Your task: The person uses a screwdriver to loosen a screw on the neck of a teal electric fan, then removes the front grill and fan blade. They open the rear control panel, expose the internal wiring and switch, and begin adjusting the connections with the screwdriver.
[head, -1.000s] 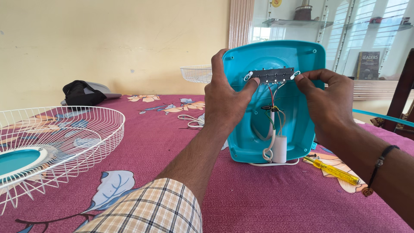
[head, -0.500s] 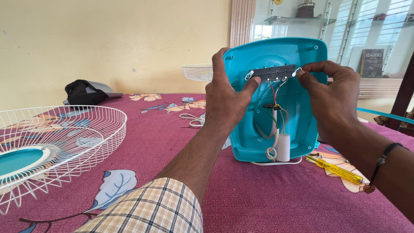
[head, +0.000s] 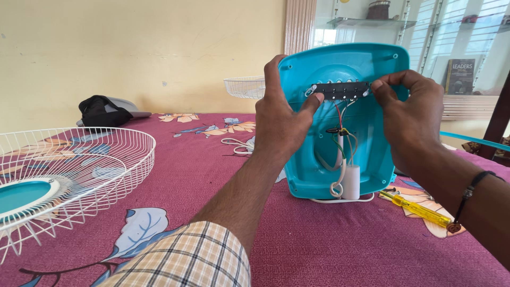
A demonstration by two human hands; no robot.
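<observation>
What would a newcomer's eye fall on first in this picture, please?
First, the teal fan base, stood on edge mid-table with its open inside and wires facing the camera. The left hand and right hand pinch the ends of a black switch strip near its top. At far left lies a white wire grille.

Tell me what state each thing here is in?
Teal fan base: upright, open, wiring exposed.
Black switch strip: pinched at both ends.
Left hand: gripping the base.
Right hand: on strip's end.
White grille: detached, lying flat.
Yellow screwdriver: lying unused.
</observation>
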